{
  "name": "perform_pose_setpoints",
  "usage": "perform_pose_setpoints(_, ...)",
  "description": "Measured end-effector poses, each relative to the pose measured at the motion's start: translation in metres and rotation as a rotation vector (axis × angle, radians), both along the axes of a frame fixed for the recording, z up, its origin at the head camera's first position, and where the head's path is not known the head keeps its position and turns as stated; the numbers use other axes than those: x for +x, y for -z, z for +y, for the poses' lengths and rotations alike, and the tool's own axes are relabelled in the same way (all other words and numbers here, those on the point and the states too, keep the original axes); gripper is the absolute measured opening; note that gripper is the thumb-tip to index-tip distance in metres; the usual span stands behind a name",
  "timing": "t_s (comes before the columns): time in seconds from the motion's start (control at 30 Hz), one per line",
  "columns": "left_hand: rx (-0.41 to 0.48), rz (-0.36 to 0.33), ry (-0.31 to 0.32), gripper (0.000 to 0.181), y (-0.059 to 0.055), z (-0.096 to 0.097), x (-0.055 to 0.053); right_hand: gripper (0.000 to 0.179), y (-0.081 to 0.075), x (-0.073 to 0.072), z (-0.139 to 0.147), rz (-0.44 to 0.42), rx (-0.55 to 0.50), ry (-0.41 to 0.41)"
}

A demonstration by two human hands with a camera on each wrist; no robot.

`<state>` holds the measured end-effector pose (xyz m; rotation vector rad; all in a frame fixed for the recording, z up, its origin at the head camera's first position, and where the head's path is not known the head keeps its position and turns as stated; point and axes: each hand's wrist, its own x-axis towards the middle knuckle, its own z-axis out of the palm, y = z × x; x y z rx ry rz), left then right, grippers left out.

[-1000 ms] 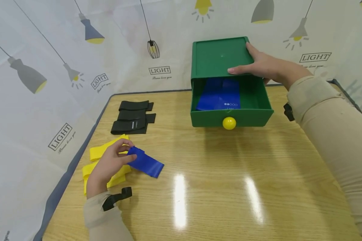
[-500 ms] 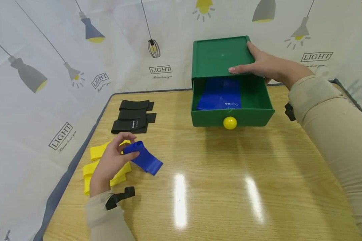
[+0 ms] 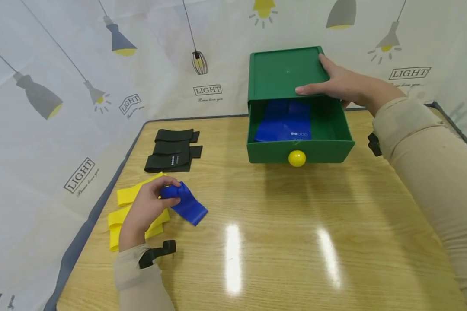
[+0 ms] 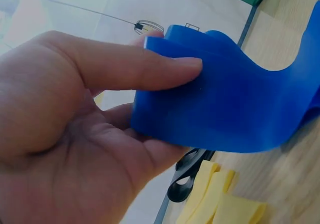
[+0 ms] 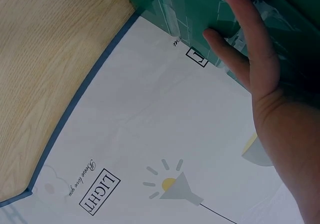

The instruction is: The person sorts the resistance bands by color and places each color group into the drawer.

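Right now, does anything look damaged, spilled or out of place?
Yes, one oddity: in the right wrist view, what look like wrinkled strips of clear tape cling to the green drawer box near the right hand, perhaps a repair. Nothing looks spilled.

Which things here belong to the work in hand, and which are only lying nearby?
Likely in the work:
blue band, in the left hand
green box, touched by the right hand
blue material in the box

Apparently only lying nearby:
black bands
yellow bands
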<state>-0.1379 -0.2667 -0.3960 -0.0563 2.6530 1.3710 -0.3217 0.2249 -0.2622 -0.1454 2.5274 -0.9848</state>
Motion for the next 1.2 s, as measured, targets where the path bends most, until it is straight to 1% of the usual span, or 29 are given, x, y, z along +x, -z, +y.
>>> perform_pose_setpoints(0.1,-0.016,-0.009,-0.01,0.035,0.0,0.001,-0.001,0.127,0.0,0.001,0.001,0.0,-0.003,0.002)
perform_pose_setpoints(0.17,-0.035,-0.002,-0.023,0.039,0.0,0.002,-0.002,0.127,0.0,0.001,0.001,0.002,-0.003,0.003)
perform_pose_setpoints(0.3,-0.067,0.046,-0.036,0.046,-0.003,0.007,-0.001,0.127,-0.001,0.002,0.001,0.002,0.001,0.009)
perform_pose_setpoints(0.4,-0.098,0.092,-0.019,0.044,-0.011,0.012,0.0,0.127,-0.001,0.001,0.001,0.003,0.003,0.008)
perform_pose_setpoints(0.5,-0.167,0.154,0.023,0.032,-0.022,0.019,0.003,0.127,0.0,0.001,0.0,0.003,0.005,0.007)
perform_pose_setpoints(0.6,-0.265,0.247,0.101,0.022,-0.038,0.026,0.005,0.127,0.0,0.001,0.0,0.002,0.008,0.01)
perform_pose_setpoints(0.7,-0.346,0.354,0.197,0.02,-0.058,0.033,0.007,0.127,0.0,0.001,0.001,0.002,0.009,0.008)
perform_pose_setpoints(0.77,-0.383,0.408,0.254,0.022,-0.074,0.037,0.009,0.127,-0.001,0.001,0.0,0.008,0.009,0.005)
perform_pose_setpoints(0.87,-0.363,0.474,0.322,0.023,-0.094,0.044,0.01,0.127,-0.001,0.001,0.0,0.014,0.009,0.005)
perform_pose_setpoints(1.0,-0.266,0.552,0.388,0.025,-0.113,0.054,0.01,0.127,-0.001,0.001,0.0,0.006,0.002,0.005)
perform_pose_setpoints(1.1,-0.213,0.587,0.405,0.029,-0.123,0.062,0.007,0.127,0.0,0.001,0.0,0.002,-0.004,0.001)
perform_pose_setpoints(1.2,-0.181,0.59,0.401,0.033,-0.133,0.071,0.004,0.127,0.001,0.002,0.001,0.007,-0.007,0.001)
